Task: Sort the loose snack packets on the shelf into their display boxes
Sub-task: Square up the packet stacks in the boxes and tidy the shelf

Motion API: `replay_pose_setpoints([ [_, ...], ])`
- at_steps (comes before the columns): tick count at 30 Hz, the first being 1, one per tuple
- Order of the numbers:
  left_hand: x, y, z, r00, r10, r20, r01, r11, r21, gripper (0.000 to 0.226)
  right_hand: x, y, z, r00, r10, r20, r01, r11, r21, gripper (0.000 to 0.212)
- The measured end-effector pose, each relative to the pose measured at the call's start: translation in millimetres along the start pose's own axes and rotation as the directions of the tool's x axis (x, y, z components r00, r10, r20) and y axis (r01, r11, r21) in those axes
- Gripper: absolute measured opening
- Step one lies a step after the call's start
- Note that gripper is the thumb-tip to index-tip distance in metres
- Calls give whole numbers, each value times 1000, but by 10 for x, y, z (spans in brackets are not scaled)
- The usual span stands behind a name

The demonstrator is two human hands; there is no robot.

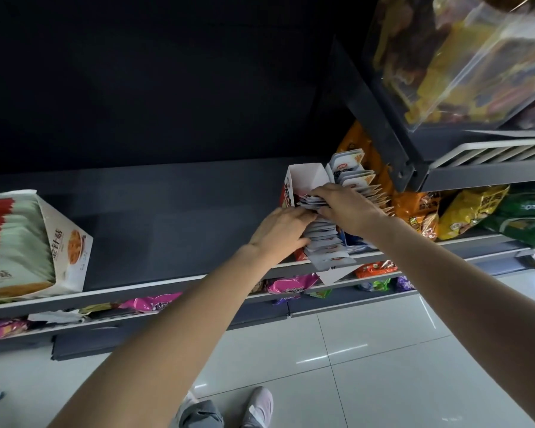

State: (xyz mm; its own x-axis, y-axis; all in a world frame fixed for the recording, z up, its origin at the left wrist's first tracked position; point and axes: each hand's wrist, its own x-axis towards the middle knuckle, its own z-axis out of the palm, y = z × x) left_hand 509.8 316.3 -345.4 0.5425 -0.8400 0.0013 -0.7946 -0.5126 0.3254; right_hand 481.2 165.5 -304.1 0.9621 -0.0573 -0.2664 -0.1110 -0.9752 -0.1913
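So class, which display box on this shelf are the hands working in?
The narrow box of white packets at the right, both hands on its row; the large green-and-red box sits untouched far left.

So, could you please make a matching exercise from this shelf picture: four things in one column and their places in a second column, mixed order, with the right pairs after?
Things:
1. green and white box
2. left hand
3. pink packets
4. orange bags

Places:
A. on the lower shelf, below the hands
B. at the far left of the shelf
C. to the right of the packet rows
D. against the left side of the row of white packets

Right pairs: 1-B, 2-D, 3-A, 4-C
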Motion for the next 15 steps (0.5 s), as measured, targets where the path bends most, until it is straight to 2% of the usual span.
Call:
replay_pose_setpoints([
  [3, 57, 52, -13, 999, 41, -11, -38, 982, 183, 35, -43, 44, 23, 999, -27, 36, 25, 999, 42, 66],
  [5, 82, 89, -19, 997, 76, 7, -74, 951, 300, 32, -65, 64, 57, 998, -38, 53, 36, 998, 49, 77],
  [8, 116, 126, -54, 995, 48, 84, -76, 925, 372, 28, -89, 68, 93, 996, -26, 85, 26, 1000, 5, 93],
  [11, 157, 178, -175, 994, -1, 111, -32, 953, 300, 24, -93, 33, 100, 999, 0, 47, 2, 998, -55, 94],
  [15, 182, 113, -323, 994, -91, -55, 93, 995, 34, 21, -18, 3, 90, 990, 53, -129, -53, 999, 4, 60],
])
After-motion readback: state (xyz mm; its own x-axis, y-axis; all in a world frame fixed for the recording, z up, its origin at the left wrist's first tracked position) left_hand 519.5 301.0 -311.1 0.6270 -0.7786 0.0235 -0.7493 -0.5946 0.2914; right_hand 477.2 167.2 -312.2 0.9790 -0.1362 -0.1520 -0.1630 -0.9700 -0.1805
